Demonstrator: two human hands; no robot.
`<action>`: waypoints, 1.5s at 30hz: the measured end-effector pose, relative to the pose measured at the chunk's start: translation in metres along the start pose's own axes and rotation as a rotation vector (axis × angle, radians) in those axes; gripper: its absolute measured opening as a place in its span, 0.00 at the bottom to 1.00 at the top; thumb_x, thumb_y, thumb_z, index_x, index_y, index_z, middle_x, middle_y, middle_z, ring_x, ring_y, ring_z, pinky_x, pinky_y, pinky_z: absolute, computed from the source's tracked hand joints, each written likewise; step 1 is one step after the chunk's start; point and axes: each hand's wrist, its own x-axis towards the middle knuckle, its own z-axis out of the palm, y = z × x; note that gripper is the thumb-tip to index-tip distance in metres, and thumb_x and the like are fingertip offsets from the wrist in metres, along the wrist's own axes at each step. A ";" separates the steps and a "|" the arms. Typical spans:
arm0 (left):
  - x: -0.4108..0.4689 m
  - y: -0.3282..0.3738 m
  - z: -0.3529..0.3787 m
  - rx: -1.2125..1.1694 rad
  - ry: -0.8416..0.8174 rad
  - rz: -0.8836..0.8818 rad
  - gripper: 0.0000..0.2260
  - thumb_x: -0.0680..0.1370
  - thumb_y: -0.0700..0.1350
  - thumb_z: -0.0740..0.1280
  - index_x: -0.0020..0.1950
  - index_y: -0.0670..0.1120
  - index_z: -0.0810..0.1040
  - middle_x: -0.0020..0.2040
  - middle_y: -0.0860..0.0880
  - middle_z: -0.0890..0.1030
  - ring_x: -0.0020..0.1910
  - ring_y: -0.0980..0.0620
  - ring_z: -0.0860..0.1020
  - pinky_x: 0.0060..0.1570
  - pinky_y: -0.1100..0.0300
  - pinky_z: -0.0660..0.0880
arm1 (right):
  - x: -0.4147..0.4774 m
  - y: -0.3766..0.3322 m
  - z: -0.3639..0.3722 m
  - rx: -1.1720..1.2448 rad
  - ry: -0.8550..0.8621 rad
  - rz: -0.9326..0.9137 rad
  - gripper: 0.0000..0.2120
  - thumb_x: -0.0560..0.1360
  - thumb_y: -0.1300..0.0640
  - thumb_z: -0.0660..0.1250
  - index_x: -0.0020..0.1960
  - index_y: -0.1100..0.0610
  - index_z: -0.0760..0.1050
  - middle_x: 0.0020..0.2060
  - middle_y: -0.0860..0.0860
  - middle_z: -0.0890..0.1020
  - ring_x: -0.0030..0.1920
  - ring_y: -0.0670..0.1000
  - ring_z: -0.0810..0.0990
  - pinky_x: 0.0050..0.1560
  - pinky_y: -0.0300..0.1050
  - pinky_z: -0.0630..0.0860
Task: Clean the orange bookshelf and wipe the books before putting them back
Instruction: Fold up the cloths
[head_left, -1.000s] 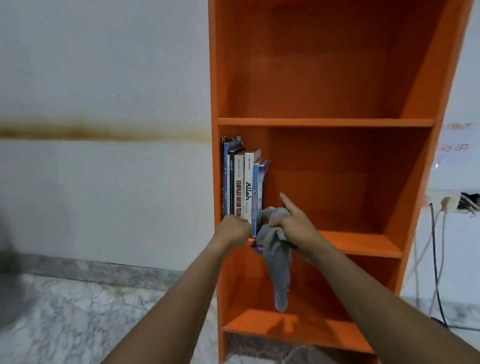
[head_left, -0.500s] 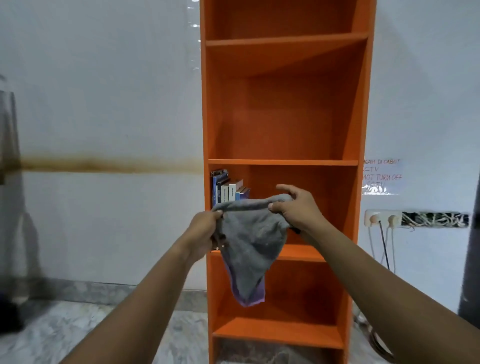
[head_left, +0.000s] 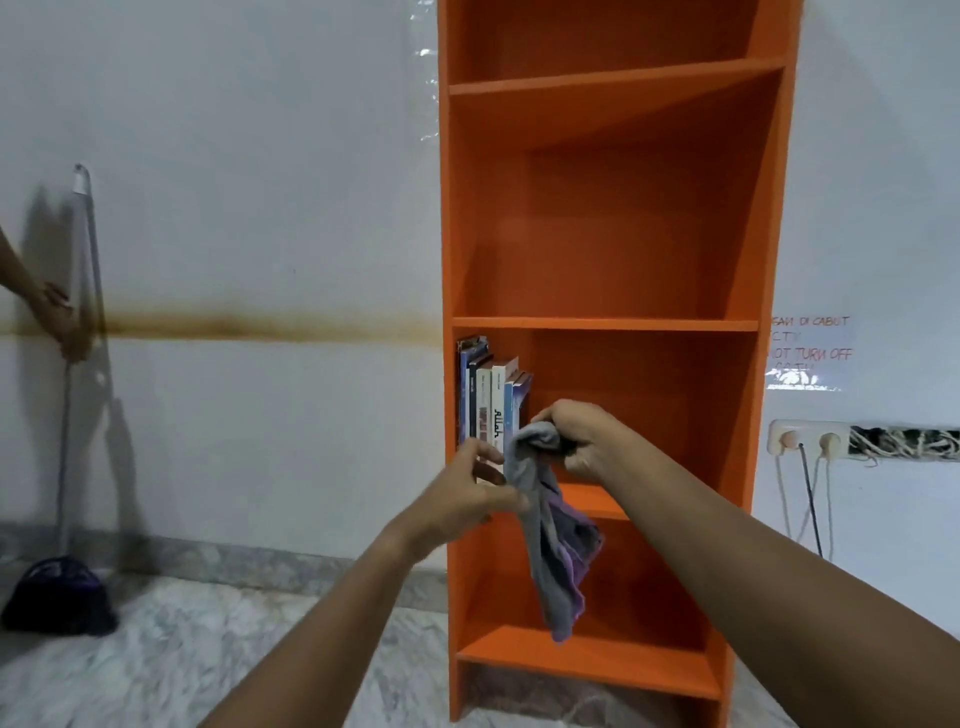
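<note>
While the right hand is bunching the top of the cloth in a closed fist, the left hand is hovering just at the cloth's 9 o'clock side, its fingers half spread and gripping nothing that I can make out; whether its thumb is brushing the fabric is unclear. The cloth is hanging long-axis vertical, from the fist down toward 6 o'clock, in front of the lower part of the shelf.

The books are standing upright, spines outward, packed against the left wall of the second compartment from the bottom. From the left fingers they are lying toward 12 o'clock, very close, the fingertips overlapping their lower spines in this view. From the right fist they are sitting at about 10 o'clock, a little farther off. So the left hand is the nearer one, and judging by that, it is the likelier to be pulling a book out while the right is keeping the cloth ready. The other compartments are showing bare orange board.

At far 9 o'clock, another person's hand is holding a broom by the wall.
</note>
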 end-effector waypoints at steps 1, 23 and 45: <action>0.003 -0.012 0.005 -0.020 -0.023 -0.014 0.28 0.71 0.45 0.79 0.63 0.48 0.66 0.58 0.48 0.76 0.53 0.53 0.78 0.43 0.64 0.79 | 0.009 0.003 0.009 -0.019 -0.028 0.013 0.13 0.78 0.68 0.54 0.36 0.61 0.69 0.32 0.56 0.69 0.31 0.53 0.69 0.35 0.43 0.73; 0.159 -0.048 -0.244 -0.363 0.385 -0.463 0.11 0.80 0.35 0.59 0.52 0.43 0.81 0.46 0.43 0.82 0.43 0.49 0.80 0.42 0.60 0.78 | 0.174 -0.059 0.174 -0.212 -0.487 0.001 0.10 0.72 0.70 0.75 0.53 0.67 0.83 0.42 0.60 0.86 0.36 0.51 0.85 0.38 0.40 0.84; 0.239 0.461 -0.510 -0.329 0.263 -0.232 0.14 0.81 0.48 0.66 0.61 0.40 0.81 0.55 0.37 0.84 0.51 0.43 0.83 0.57 0.48 0.77 | 0.025 -0.604 0.232 -0.059 -0.700 -0.123 0.22 0.79 0.38 0.65 0.66 0.51 0.78 0.52 0.53 0.87 0.54 0.57 0.85 0.61 0.55 0.78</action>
